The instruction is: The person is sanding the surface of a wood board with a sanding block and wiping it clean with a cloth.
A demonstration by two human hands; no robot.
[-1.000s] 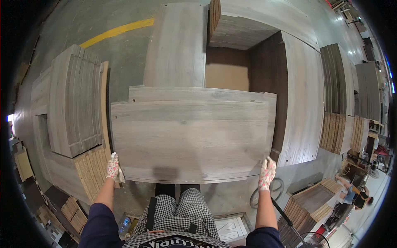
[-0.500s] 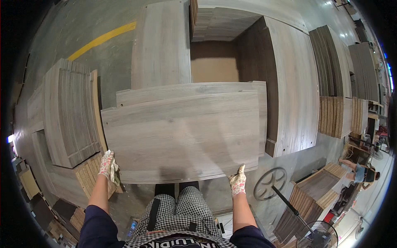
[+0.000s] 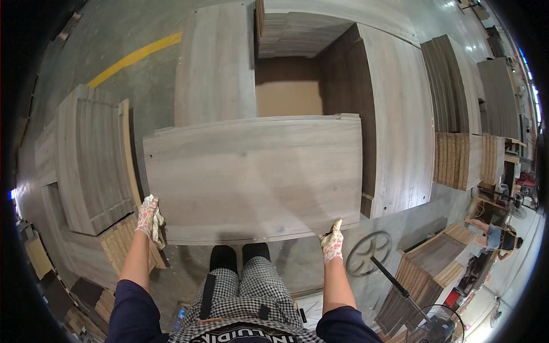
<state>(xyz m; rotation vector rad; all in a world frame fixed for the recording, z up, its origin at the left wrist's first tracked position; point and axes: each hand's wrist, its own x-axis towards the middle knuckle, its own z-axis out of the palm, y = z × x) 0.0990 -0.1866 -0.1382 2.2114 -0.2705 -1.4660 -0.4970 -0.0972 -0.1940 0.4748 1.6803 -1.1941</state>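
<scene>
A wide grey wood-grain panel [image 3: 251, 177] lies in front of me on top of a similar board, whose far edge [image 3: 337, 118] shows as a thin strip. At the panel's near left corner, my gloved left hand [image 3: 148, 220] is closed, with a crumpled pale cloth [image 3: 159, 224] in it. Its fingers are partly hidden, so how firmly it touches the panel cannot be seen. My right hand [image 3: 331, 244], in a flower-patterned glove, is closed on the near edge towards the right corner, thumb on top and fingers hidden beneath.
Stacked grey panels [image 3: 91, 160] stand to the left. Beyond the panel is an open-topped space with a brown bottom [image 3: 289, 98], bordered by a long board stack [image 3: 403, 114] on the right. A pedestal fan [image 3: 436, 326] with a round base [image 3: 369, 253] stands at lower right. Another person [image 3: 497, 237] is farther right.
The upper panel has slid away from me and slightly right, covering more of the board below. Both hands have moved forward with it.
</scene>
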